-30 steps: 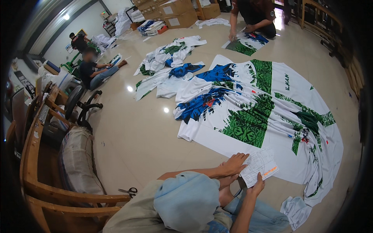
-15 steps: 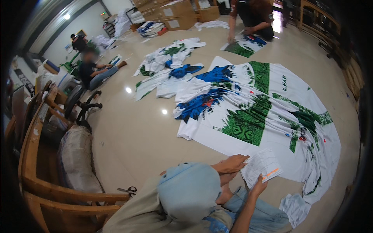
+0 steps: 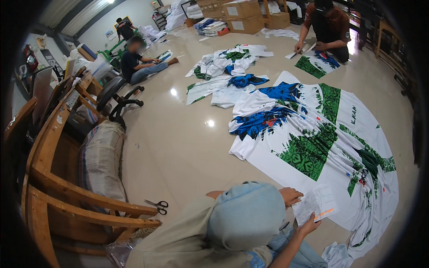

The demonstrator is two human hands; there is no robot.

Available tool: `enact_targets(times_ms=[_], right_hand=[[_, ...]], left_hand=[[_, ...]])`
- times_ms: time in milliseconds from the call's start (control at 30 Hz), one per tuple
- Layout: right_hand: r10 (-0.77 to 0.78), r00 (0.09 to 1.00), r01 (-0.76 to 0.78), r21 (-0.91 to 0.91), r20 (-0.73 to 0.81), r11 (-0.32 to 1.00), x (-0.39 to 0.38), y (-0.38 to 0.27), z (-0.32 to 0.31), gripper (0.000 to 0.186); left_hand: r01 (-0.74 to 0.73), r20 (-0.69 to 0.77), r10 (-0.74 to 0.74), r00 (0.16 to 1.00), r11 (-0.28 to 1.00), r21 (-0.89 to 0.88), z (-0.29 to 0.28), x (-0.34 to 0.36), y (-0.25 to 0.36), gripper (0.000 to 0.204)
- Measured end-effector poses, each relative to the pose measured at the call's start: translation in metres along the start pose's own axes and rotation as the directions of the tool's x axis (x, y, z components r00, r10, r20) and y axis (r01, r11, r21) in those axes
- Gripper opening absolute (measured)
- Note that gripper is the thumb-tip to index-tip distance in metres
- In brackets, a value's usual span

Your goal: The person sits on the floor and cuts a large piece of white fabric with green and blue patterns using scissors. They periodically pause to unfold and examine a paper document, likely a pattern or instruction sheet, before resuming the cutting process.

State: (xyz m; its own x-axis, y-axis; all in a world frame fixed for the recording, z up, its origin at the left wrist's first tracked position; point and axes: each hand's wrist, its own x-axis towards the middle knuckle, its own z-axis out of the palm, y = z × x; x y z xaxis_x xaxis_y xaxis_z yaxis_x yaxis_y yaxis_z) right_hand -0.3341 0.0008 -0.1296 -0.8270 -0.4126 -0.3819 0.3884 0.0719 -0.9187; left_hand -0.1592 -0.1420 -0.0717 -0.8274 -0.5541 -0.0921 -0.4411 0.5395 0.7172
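A printed sheet of paper (image 3: 316, 202) with an orange mark is held over my bent legs. My right hand (image 3: 308, 226) grips its lower edge, thumb on top. At its upper left edge my left hand (image 3: 290, 196) is curled against the paper, partly hidden behind my raised knee (image 3: 250, 214) in light blue denim. Just beyond the paper, a large white cloth (image 3: 277, 166) with green and blue printed patterns lies spread and wrinkled on the floor.
Scissors (image 3: 157, 206) lie left, beside a wooden frame (image 3: 89, 214) and a woven sack (image 3: 103, 161). More printed cloth (image 3: 228, 62) is heaped ahead. A co-worker (image 3: 328, 31) kneels far right with cloth; another person (image 3: 136, 62) sits far left. Cardboard boxes (image 3: 243, 17) stand behind.
The view has swung so the scene sits farther right. My left hand has drawn in from outstretched fingers to a curl at the paper's edge; my right hand keeps its grip.
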Motion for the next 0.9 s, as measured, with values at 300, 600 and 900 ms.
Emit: enact_targets(times_ms=[300,600,900], right_hand=[[0.140,0.987,-0.155,0.232,0.078,0.960,0.022,-0.003,-0.019,0.067],[0.037,0.996,-0.059,-0.323,-0.076,0.945,-0.008,-0.029,-0.010,0.059],[-0.341,0.767,-0.033,-0.564,-0.544,0.825,-0.049,-0.182,-0.201,0.053]], left_hand=[[-0.297,-0.062,0.307,0.950,0.945,0.138,0.026,0.025,-0.021,0.021],[-0.151,0.056,0.146,0.988,0.984,0.098,-0.002,0.012,0.012,0.037],[-0.233,0.199,0.171,0.965,0.909,0.346,0.006,-0.043,0.039,0.048]])
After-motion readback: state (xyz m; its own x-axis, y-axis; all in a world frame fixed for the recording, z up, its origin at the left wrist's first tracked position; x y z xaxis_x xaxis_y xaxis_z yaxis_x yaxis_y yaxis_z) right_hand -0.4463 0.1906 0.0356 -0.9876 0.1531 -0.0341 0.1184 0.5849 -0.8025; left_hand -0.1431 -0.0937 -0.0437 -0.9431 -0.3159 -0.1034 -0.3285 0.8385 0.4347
